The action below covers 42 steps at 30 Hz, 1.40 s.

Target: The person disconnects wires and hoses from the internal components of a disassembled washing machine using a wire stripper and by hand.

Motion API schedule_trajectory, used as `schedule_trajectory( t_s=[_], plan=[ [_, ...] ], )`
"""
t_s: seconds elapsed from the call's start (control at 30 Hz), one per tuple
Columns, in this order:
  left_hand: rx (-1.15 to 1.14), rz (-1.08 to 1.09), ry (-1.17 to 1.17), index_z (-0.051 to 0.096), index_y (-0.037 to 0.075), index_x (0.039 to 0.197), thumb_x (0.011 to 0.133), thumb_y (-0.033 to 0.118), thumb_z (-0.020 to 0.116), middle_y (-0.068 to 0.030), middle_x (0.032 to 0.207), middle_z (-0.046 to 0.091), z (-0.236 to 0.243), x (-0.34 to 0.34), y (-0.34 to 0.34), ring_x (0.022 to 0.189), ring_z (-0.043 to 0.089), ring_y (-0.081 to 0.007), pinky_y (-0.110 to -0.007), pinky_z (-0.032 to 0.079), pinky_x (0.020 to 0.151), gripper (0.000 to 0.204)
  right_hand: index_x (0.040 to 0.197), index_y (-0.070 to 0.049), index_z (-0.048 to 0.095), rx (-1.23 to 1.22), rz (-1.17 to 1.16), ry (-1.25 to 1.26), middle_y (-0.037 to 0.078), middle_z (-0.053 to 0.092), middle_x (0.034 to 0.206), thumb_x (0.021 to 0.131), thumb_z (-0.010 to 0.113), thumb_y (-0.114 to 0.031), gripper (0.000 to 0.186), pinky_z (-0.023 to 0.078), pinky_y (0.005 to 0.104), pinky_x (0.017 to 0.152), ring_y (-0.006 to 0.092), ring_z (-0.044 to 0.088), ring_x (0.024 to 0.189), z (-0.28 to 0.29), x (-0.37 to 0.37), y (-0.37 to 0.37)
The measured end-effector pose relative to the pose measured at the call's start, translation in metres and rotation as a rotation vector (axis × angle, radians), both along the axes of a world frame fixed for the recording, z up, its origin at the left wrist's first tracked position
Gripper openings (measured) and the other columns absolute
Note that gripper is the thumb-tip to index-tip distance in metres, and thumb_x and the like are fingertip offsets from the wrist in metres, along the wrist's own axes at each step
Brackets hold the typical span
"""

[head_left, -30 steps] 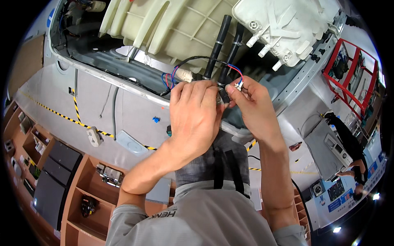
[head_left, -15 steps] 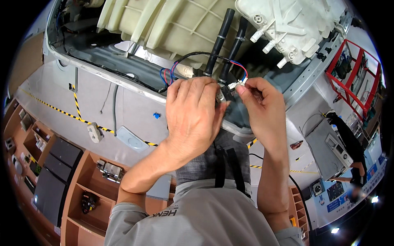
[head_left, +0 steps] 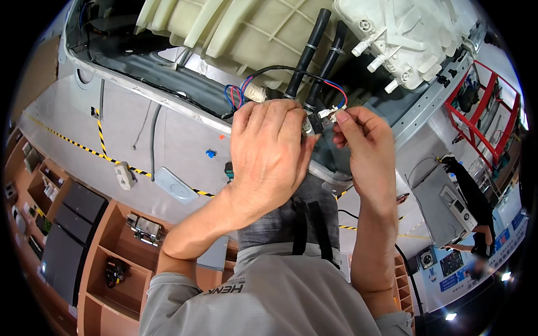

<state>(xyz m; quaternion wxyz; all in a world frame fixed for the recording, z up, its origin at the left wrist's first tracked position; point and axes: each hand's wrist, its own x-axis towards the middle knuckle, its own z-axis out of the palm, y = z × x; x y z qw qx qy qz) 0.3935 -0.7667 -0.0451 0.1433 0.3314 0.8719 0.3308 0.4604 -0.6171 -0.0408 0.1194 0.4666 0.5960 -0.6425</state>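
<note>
My left hand (head_left: pixel 269 151) is closed, back of the hand up, round a small part with a black end (head_left: pixel 315 124) at the lower ends of two black hoses, the left hose (head_left: pixel 307 56) and the right hose (head_left: pixel 326 64). Most of that part is hidden under the palm and fingers. Just right of it, my right hand (head_left: pixel 367 140) pinches a white wire connector (head_left: pixel 327 113) between thumb and forefinger, its other fingers curled in. Red and blue wires (head_left: pixel 338 89) run from the connector into a black-sleeved harness (head_left: pixel 274 68). The connector lies against the black end; whether it is seated cannot be told.
A cream ribbed tub (head_left: pixel 252 39) and a white plastic housing with spouts (head_left: pixel 386 42) fill the machine's frame (head_left: pixel 140 87). On the floor are a power strip (head_left: pixel 124 176) and a small blue piece (head_left: pixel 210 153). Brown shelving (head_left: pixel 120 252) stands left; a red frame (head_left: pixel 482 123) stands right.
The hoses, housing and both hands appear slightly farther right in the picture. My right hand keeps its pinch, and more of the connector shows beyond its fingertips. My left hand's grip looks unchanged.
</note>
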Motion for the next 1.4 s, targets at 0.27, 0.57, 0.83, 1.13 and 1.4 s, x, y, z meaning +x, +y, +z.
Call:
schedule_trajectory(
  t_s=[0.27, 0.57, 0.83, 1.13, 1.4],
  plan=[
    [-0.014, -0.001, -0.005, 0.061, 0.003, 0.101, 0.069, 0.011, 0.078, -0.01, 0.101, 0.062, 0.001, -0.001, 0.0, 0.09, 0.058, -0.0292, -0.041, 0.04, 0.085, 0.038, 0.09, 0.002, 0.064, -0.07, -0.09, 0.014, 0.003, 0.06, 0.077, 0.097, 0.059, -0.018, 0.021, 0.042, 0.0235, 0.064, 0.0092, 0.053, 0.068, -0.003, 0.007, -0.009],
    [-0.009, 0.007, -0.004, 0.061, 0.003, 0.101, 0.068, 0.01, 0.078, -0.0099, 0.102, 0.062, 0.001, 0.0, 0.0, 0.091, 0.058, -0.0291, -0.041, 0.04, 0.085, 0.038, 0.091, 0.002, 0.064, -0.088, -0.199, 0.056, 0.003, 0.06, 0.078, 0.097, 0.06, -0.018, 0.021, 0.043, 0.0233, 0.064, 0.0089, 0.053, 0.068, -0.004, 0.008, -0.012],
    [-0.022, 0.005, -0.004, 0.061, 0.003, 0.101, 0.067, 0.01, 0.079, -0.0101, 0.103, 0.062, 0.001, 0.0, 0.0, 0.092, 0.058, -0.0291, -0.042, 0.04, 0.087, 0.039, 0.091, 0.003, 0.064, 0.03, -0.241, 0.088, 0.001, 0.061, 0.075, 0.097, 0.061, -0.019, 0.023, 0.046, 0.0209, 0.062, 0.0063, 0.055, 0.066, -0.006, 0.01, -0.027],
    [-0.023, 0.024, -0.004, 0.06, 0.002, 0.101, 0.068, 0.008, 0.077, -0.0108, 0.104, 0.062, 0.002, 0.002, 0.002, 0.093, 0.058, -0.0301, -0.042, 0.04, 0.087, 0.037, 0.087, 0.002, 0.063, 0.073, -0.176, 0.061, -0.001, 0.057, 0.07, 0.097, 0.06, -0.017, 0.022, 0.045, 0.0204, 0.06, 0.0041, 0.052, 0.064, -0.003, 0.01, -0.028],
    [-0.004, 0.015, -0.001, 0.06, 0.001, 0.1, 0.068, 0.006, 0.076, -0.0111, 0.104, 0.062, 0.0, 0.001, 0.003, 0.094, 0.058, -0.0308, -0.043, 0.041, 0.087, 0.037, 0.086, 0.001, 0.061, 0.006, -0.134, 0.065, 0.001, 0.059, 0.073, 0.097, 0.058, -0.015, 0.02, 0.041, 0.0227, 0.064, 0.0074, 0.051, 0.067, -0.005, 0.012, -0.025]
  ],
)
